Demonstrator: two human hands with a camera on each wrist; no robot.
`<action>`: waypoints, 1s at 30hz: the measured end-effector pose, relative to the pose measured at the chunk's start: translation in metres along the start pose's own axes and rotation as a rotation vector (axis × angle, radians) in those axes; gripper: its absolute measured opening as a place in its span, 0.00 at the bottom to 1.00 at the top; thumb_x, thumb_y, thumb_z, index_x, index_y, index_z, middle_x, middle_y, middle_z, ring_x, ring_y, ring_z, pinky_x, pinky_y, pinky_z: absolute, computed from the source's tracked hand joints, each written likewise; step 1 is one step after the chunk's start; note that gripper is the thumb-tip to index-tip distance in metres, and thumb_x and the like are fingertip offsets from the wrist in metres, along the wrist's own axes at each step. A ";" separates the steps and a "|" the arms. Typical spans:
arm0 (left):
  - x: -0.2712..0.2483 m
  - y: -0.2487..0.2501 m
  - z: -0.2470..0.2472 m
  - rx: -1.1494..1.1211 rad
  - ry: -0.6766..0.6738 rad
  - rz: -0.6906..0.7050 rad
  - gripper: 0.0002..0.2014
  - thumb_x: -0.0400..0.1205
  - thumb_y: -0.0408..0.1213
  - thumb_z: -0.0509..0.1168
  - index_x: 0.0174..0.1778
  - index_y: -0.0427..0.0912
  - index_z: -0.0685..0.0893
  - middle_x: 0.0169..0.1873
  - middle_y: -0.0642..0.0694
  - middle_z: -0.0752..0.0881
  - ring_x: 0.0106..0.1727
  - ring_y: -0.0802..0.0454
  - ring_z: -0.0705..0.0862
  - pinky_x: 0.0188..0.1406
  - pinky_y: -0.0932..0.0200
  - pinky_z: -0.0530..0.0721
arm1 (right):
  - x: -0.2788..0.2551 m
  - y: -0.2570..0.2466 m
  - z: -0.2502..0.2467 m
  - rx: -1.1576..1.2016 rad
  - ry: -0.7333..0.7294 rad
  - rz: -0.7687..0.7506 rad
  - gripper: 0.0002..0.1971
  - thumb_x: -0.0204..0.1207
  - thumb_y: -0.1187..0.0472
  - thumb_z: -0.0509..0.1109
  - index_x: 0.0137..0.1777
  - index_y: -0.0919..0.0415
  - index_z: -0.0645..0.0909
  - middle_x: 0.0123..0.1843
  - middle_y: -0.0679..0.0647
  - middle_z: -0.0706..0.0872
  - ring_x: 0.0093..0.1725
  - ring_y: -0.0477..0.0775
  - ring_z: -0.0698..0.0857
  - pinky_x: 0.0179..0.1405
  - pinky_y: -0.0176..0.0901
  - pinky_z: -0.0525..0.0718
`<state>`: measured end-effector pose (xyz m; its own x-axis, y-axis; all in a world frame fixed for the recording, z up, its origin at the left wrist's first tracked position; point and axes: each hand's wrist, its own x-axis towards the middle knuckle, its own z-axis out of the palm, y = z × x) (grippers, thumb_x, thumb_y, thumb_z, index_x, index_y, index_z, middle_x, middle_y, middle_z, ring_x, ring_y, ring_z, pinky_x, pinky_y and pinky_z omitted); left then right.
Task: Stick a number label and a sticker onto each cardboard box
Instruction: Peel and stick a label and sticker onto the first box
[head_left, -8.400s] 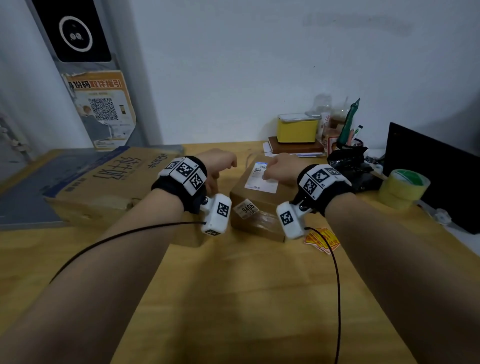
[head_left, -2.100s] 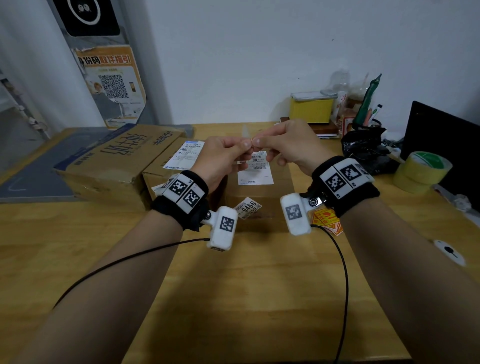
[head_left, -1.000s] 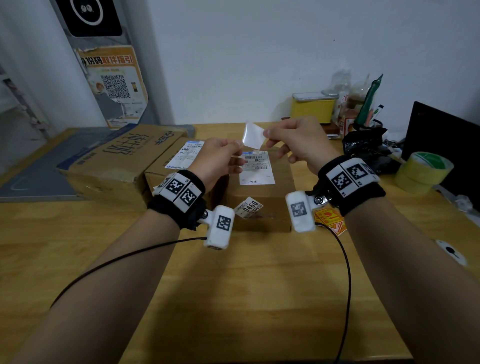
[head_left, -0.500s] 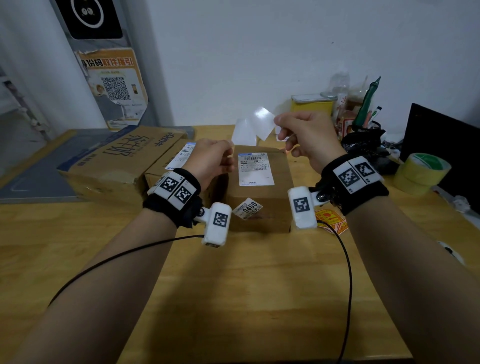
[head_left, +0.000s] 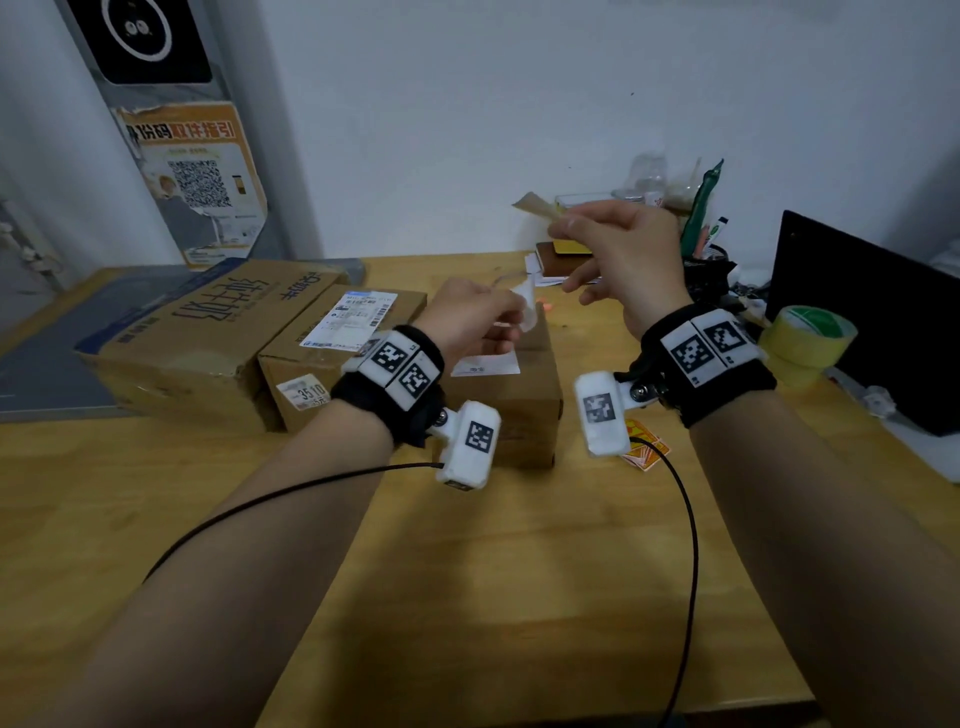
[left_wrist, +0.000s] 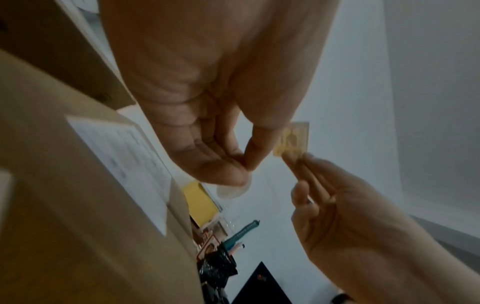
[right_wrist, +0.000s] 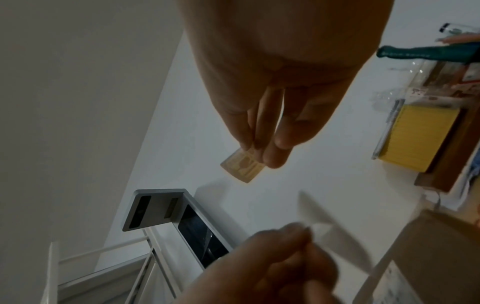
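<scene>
Nearest you: red-yellow stickers (head_left: 644, 448) lie on table (head_left: 467, 597), beside right wrist camera. Your left hand (head_left: 475, 325) pinches white backing paper (head_left: 524, 306) over small cardboard box (head_left: 511, 400). Your right hand (head_left: 621, 254) pinches peeled sticker (head_left: 535, 206) by one edge, raised above box, touching nothing. Middle box (head_left: 332, 353) carries number label (head_left: 306, 393). Risk, as judged: loose sticker folds onto itself or your fingertips; blind placement covers shipping label (head_left: 485, 364). Backing paper may get in way; drop it first.

I see dim, even indoor light; soft shadows lie under my forearms. Both wrist views are dark, grainy and motion-blurred. The head view bends at its edges.
</scene>
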<state>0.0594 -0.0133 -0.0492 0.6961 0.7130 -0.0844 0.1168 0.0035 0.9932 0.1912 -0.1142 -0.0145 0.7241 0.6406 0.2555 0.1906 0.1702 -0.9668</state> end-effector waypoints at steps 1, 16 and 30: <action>0.000 0.001 0.009 0.024 -0.050 -0.009 0.08 0.85 0.29 0.67 0.53 0.26 0.85 0.37 0.37 0.85 0.29 0.49 0.84 0.29 0.60 0.88 | 0.000 -0.001 -0.003 -0.007 -0.001 -0.007 0.10 0.75 0.61 0.79 0.55 0.61 0.90 0.52 0.61 0.94 0.22 0.56 0.86 0.16 0.39 0.78; 0.006 0.007 -0.017 -0.148 0.059 -0.018 0.09 0.86 0.28 0.62 0.58 0.31 0.85 0.46 0.37 0.88 0.38 0.43 0.86 0.31 0.58 0.86 | -0.002 0.016 -0.003 -0.146 -0.179 0.016 0.03 0.74 0.59 0.81 0.46 0.57 0.92 0.52 0.56 0.95 0.29 0.57 0.91 0.24 0.42 0.83; 0.000 0.006 -0.052 0.102 0.130 0.109 0.11 0.80 0.40 0.75 0.55 0.40 0.92 0.47 0.45 0.94 0.34 0.57 0.89 0.31 0.63 0.82 | 0.002 0.021 0.021 -0.207 -0.261 -0.029 0.12 0.76 0.69 0.76 0.57 0.57 0.86 0.41 0.55 0.90 0.26 0.46 0.85 0.22 0.42 0.83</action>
<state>0.0230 0.0232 -0.0387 0.6120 0.7898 0.0410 0.1212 -0.1449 0.9820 0.1825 -0.0936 -0.0341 0.5274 0.8125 0.2484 0.3581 0.0525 -0.9322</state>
